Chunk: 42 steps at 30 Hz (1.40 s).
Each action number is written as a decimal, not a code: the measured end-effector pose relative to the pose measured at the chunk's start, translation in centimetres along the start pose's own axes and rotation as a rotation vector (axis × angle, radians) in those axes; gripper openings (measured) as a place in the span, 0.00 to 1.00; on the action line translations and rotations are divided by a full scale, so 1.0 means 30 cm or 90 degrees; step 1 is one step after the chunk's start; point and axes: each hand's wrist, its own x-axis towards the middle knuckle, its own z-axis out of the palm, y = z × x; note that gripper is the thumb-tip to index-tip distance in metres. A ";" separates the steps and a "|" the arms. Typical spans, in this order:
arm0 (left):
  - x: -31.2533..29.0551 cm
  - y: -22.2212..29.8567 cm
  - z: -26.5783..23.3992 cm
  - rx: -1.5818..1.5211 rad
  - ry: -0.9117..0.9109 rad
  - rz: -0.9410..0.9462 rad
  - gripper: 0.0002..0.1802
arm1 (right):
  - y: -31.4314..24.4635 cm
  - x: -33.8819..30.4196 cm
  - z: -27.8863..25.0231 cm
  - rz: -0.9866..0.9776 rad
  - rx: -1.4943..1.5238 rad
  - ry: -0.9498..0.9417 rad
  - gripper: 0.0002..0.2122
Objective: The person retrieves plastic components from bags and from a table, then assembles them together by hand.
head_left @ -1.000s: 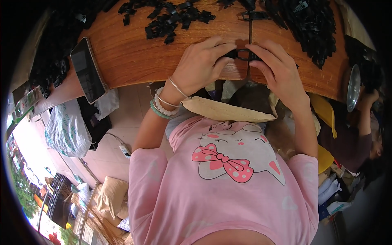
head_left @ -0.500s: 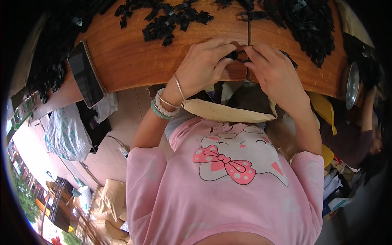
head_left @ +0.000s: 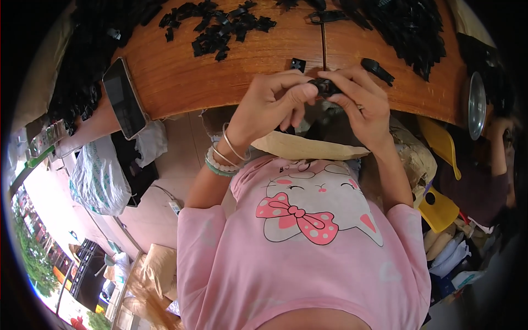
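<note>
A small black plastic piece (head_left: 324, 87) is held up at the near edge of the wooden table (head_left: 247, 82). My left hand (head_left: 269, 104) pinches its left side between thumb and fingers. My right hand (head_left: 360, 99) grips its other side, fingers curled over it. The fingers cover much of the piece, so its exact kind is hard to make out. Just beyond the left fingers lies a small flat black part (head_left: 298, 65). To the right of my right hand rests a longer black clip-like part (head_left: 377, 71).
Loose small black parts (head_left: 217, 30) lie scattered at the far side, with a heap of longer black parts (head_left: 412, 36) at far right. A phone (head_left: 125, 99) sits at the left edge, a metal dish (head_left: 477, 104) at the right. Another person's arm (head_left: 498, 151) shows beyond the dish.
Both hands have drawn nearer to my body with the black piece, lifting it off the tabletop. The flat part and the clip beside my hands now show more fully.
</note>
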 end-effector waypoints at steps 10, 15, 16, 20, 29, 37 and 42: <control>0.007 0.010 0.063 0.077 0.026 -0.070 0.10 | -0.013 -0.010 -0.043 -0.176 -0.282 -0.032 0.16; 0.141 -0.008 -0.100 0.728 0.378 0.330 0.08 | 0.121 -0.065 -0.104 -0.094 -0.477 0.083 0.16; 0.153 -0.010 -0.117 0.860 0.425 0.324 0.08 | 0.128 -0.062 -0.104 -0.085 -0.487 0.109 0.15; 0.164 -0.015 -0.132 0.897 0.332 0.173 0.10 | 0.139 0.042 -0.075 -0.160 -0.472 0.148 0.13; 0.096 -0.044 -0.102 0.642 0.344 0.268 0.09 | 0.196 0.271 -0.018 -0.259 -0.641 0.014 0.15; 0.065 -0.002 -0.031 0.468 0.197 0.268 0.08 | 0.042 0.155 -0.058 0.070 -0.034 0.059 0.14; 0.079 -0.065 -0.040 0.512 0.177 0.297 0.13 | 0.016 0.099 -0.072 0.104 -0.048 -0.061 0.15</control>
